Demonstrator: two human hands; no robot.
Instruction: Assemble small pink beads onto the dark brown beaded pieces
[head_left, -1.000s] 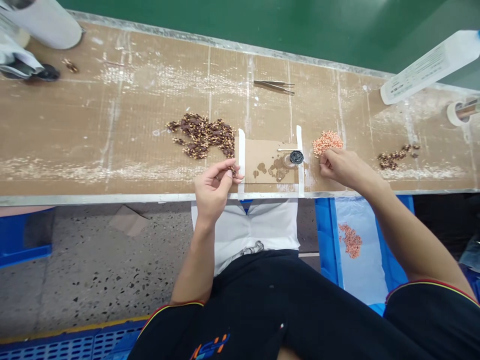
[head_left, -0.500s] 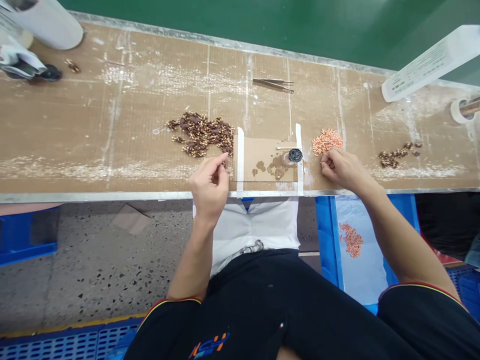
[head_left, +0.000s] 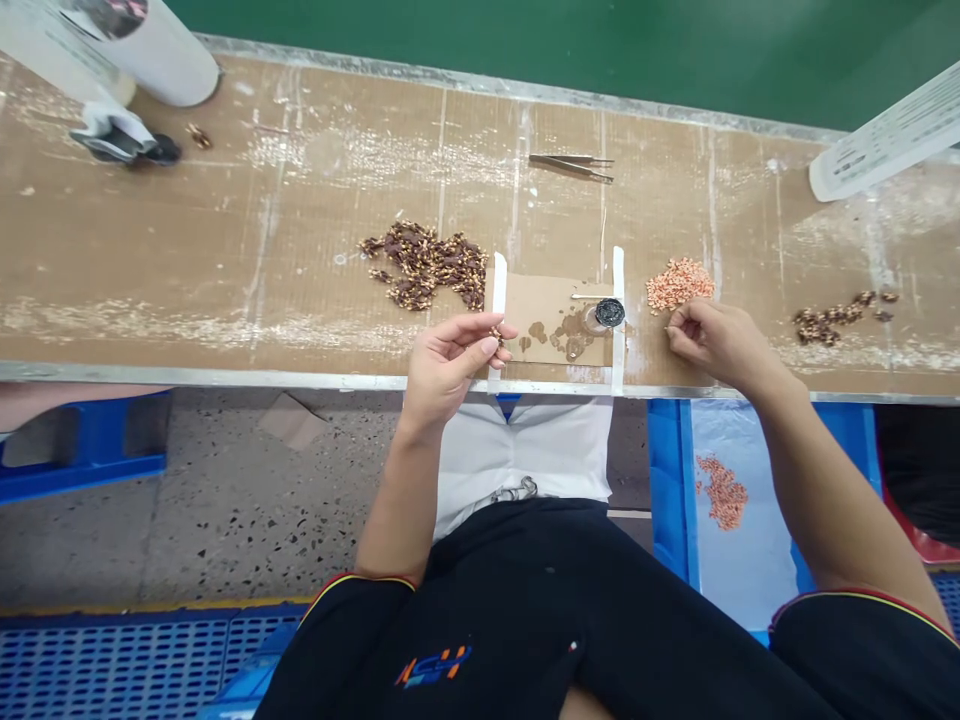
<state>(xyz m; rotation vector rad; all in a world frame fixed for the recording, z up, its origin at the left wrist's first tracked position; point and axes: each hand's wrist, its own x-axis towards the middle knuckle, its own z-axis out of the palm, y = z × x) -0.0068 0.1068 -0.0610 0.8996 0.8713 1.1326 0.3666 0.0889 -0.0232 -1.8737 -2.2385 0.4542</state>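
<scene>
My left hand (head_left: 452, 362) hovers at the bench's near edge, fingers pinched on a small brown-and-gold part beside the taped cardboard pad (head_left: 556, 318). A heap of the same brown parts (head_left: 427, 264) lies just beyond it. My right hand (head_left: 712, 335) rests right of the pad, fingertips pinched together just below a small pile of orange-pink pieces (head_left: 679, 282); what it pinches is too small to see. On the pad sit a small black round cap (head_left: 610, 312) and dark glue stains.
Tweezers (head_left: 571, 166) lie further back. A smaller heap of brown parts (head_left: 838, 316) sits at the right. A white cylinder (head_left: 142, 40) stands at the back left, a white bottle (head_left: 885, 140) at the back right. A blue bin (head_left: 739, 510) with orange pieces stands below the bench.
The view shifted slightly. My left hand moved right toward the pad with its pinched part; my right hand stayed pinched beside the orange pile.
</scene>
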